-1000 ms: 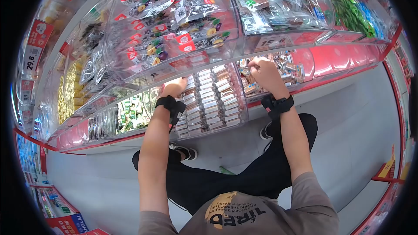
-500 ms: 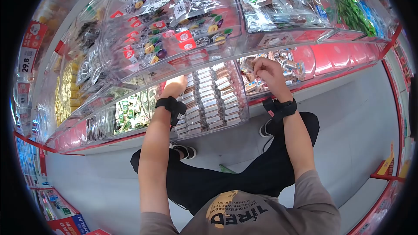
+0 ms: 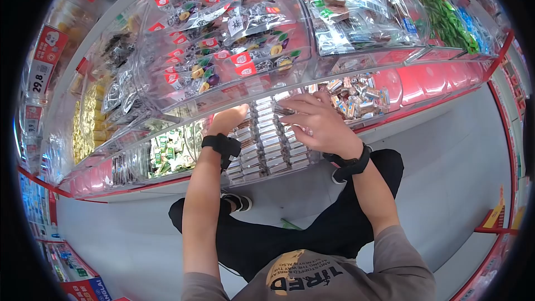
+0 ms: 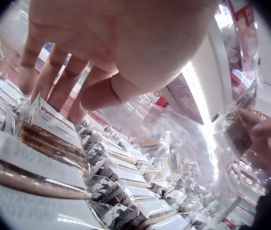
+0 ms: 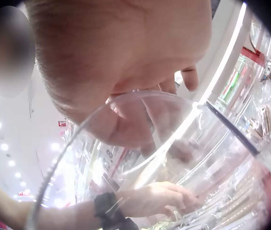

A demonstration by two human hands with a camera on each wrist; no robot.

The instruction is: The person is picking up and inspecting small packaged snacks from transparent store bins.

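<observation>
Grey shop floor (image 3: 457, 150) below clear snack bins (image 3: 267, 134); left hand (image 3: 227, 118) fingers straight, right hand (image 3: 315, 122) pinching a packet (image 4: 235, 132).

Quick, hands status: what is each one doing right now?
Left hand: open, fingers straight, reaching among the rows of small clear-wrapped brown snack bars.
Right hand: pinches one small clear-wrapped brown snack.

The left hand (image 4: 102, 52) fills the top of the view, fingers (image 4: 59, 79) reaching down with their tips touching rows of wrapped snack bars (image 4: 54, 143) packed on edge in a clear bin. At the right edge, the right hand (image 4: 264, 136) pinches a small dark packet (image 4: 236, 134) behind the transparent bin wall (image 4: 193, 143).
</observation>
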